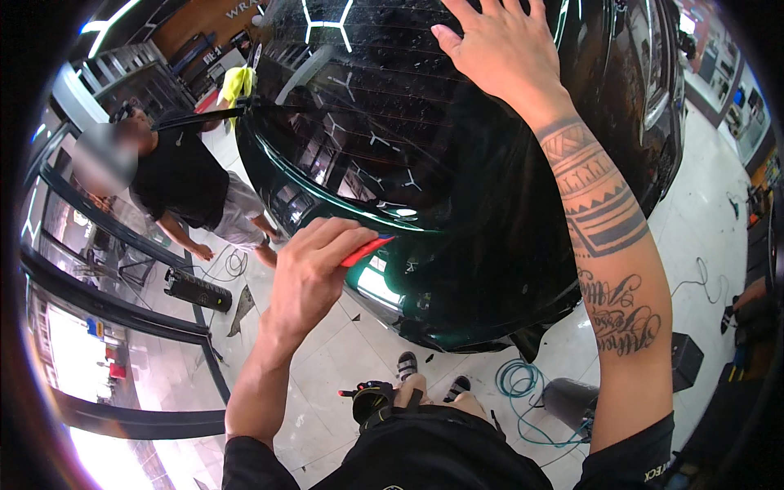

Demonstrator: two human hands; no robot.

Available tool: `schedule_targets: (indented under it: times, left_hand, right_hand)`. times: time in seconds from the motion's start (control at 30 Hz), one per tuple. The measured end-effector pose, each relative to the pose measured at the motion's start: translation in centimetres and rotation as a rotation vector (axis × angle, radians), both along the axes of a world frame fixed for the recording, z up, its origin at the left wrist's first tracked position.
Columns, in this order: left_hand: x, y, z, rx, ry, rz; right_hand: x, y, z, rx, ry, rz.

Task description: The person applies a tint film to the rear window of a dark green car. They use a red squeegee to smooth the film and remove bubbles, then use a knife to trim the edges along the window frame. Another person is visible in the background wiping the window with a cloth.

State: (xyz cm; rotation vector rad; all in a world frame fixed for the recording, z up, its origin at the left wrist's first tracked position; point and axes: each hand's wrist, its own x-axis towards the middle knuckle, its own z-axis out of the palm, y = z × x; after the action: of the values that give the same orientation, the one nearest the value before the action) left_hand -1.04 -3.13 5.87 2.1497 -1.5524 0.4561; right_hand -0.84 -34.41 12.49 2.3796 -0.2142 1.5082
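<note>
And here, left of centre, a flat red hand tool with a thin edge [365, 251] is gripped by the left hand [314, 273], its fingers clamped around the near end. The tool is pointed rightward against the view of a curved, glossy dark-green vehicle body [474, 282]; whether that surface is touched cannot be told. Higher up, the right hand [508, 53] is spread, fingers apart and nothing gripped, by the dark, speckled window glass [408, 90]; its fingertips are cut off by the upper edge, and contact cannot be confirmed. White angular light lines [331, 26] are mirrored in that glass.

Off to the left, a person in a black T-shirt and pale shorts [186, 175] is seen beside the vehicle, near a bright yellow item [237, 86]. Below, a black cylinder [198, 290] is lodged on the pale tiled floor [310, 384]. At lower right, a coiled teal hose [510, 382] is spread beside a dark grey cylindrical container [565, 400], with a boxy black case [688, 362] placed nearby.
</note>
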Motion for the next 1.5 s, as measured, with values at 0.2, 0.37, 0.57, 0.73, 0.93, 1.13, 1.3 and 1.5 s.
schedule_targets:
  times: [0.2, 0.37, 0.57, 0.73, 0.93, 1.13, 1.3, 1.5]
  left_hand:
    - [1.3, -3.8, -0.3, 0.083, -0.172, -0.123]
    - [1.8, -4.6, 0.0, 0.135, -0.158, -0.113]
    - [4.2, -3.7, 0.5, 0.262, -0.158, -0.085]
    - [7.3, -2.4, 1.0, 0.308, -0.133, -0.080]
    - [11.0, 1.2, 0.5, 0.328, -0.123, -0.081]
    - [5.0, 5.0, -3.4, -0.070, -0.070, -0.003]
    - [-3.7, 17.2, -14.3, -0.432, 0.562, 0.446]
    - [-8.3, 23.7, -29.3, -0.228, 0.715, 0.761]
  right_hand:
    - [-0.2, 0.1, -0.2, 0.035, 0.007, 0.013]
    - [0.5, -0.6, -0.6, -0.003, -0.032, 0.001]
    - [-0.1, -0.8, -0.5, -0.008, -0.025, 0.044]
    - [-0.4, -0.5, -0.2, -0.003, -0.019, 0.044]
    - [-0.1, 1.5, 0.6, 0.047, 0.070, 0.026]
    - [-0.5, -0.3, -0.3, 0.056, 0.042, -0.058]
    - [-0.1, 2.2, 0.6, 0.088, 0.084, -0.034]
    - [-0.6, -0.4, -0.3, 0.043, 0.098, -0.084]
